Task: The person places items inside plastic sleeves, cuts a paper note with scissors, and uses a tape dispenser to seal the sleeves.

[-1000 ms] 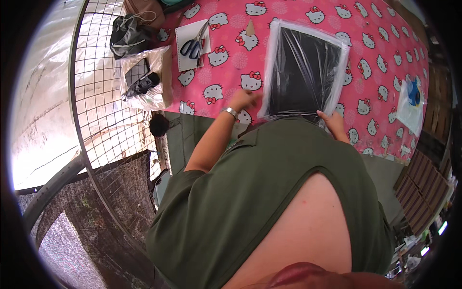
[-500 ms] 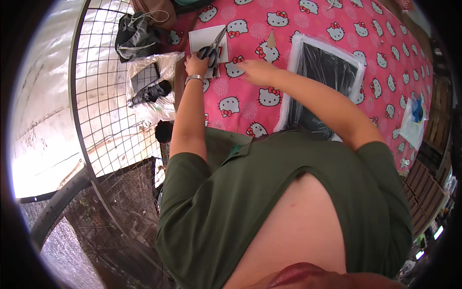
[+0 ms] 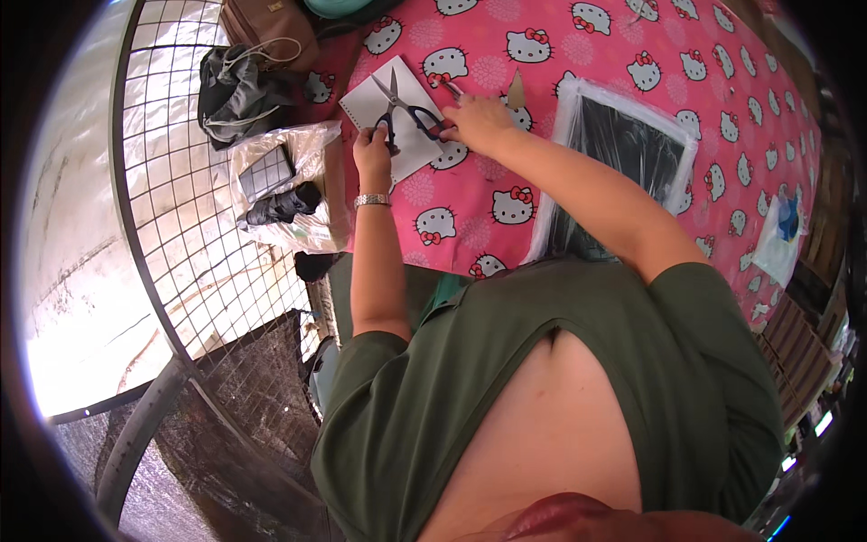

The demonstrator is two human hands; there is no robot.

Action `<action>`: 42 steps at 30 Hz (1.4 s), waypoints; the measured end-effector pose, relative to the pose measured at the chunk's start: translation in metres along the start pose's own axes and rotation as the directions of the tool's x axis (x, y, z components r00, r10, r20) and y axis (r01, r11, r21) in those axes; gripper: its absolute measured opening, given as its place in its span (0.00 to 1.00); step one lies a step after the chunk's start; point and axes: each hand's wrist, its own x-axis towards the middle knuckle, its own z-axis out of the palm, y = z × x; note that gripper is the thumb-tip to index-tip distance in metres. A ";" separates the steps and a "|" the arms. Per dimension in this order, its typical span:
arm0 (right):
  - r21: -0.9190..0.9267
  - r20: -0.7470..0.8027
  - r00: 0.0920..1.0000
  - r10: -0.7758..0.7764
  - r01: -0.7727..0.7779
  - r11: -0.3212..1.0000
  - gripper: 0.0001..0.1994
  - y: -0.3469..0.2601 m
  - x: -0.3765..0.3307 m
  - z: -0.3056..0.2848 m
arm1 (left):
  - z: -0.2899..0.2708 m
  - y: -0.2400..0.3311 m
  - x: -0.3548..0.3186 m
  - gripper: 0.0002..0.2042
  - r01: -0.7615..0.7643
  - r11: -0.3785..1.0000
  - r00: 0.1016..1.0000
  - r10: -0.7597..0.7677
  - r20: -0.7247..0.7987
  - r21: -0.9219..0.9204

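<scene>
A pair of scissors (image 3: 396, 102) with dark handles lies spread apart, its blades pointing away from me over a white spiral notebook (image 3: 415, 87). My left hand (image 3: 373, 155) is closed on the left handle loop. At the right loop, my right hand (image 3: 479, 123) has its fingers bent around the handle. A thin, dark pen-like object (image 3: 452, 88) pokes out beside the right hand's fingers; whether that hand holds it too is unclear. A tan, pointed scrap (image 3: 516, 91) rests on the pink tablecloth (image 3: 470, 194) just beyond the right hand.
A dark panel in clear plastic wrap (image 3: 623, 135) lies under my right forearm. Left of the notebook are a plastic package (image 3: 321, 149) with a black umbrella-like bundle (image 3: 284, 204), a grey drawstring pouch (image 3: 230, 99) and a brown bag (image 3: 271, 32). A wire grid (image 3: 172, 190) borders the left side.
The scissors have gone from closed to spread apart. My right hand has come to their right handle, while my left has moved lower and right. The notebook appears turned.
</scene>
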 end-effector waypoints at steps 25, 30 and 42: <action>0.983 -0.008 0.941 0.338 -0.055 0.176 0.34 0.066 -0.252 -0.005 | 0.014 -0.039 -0.015 0.47 0.127 0.525 0.942 0.203 -0.269 0.841; 0.960 0.081 0.938 0.338 -0.165 0.226 0.34 0.054 -0.273 0.007 | -0.030 -0.065 0.036 0.36 0.038 0.919 0.985 0.031 -0.169 0.391; 0.981 0.068 0.986 0.152 -0.094 0.172 0.32 0.051 -0.261 0.017 | 0.049 0.023 -0.159 0.11 0.150 0.898 0.902 0.047 0.429 -0.414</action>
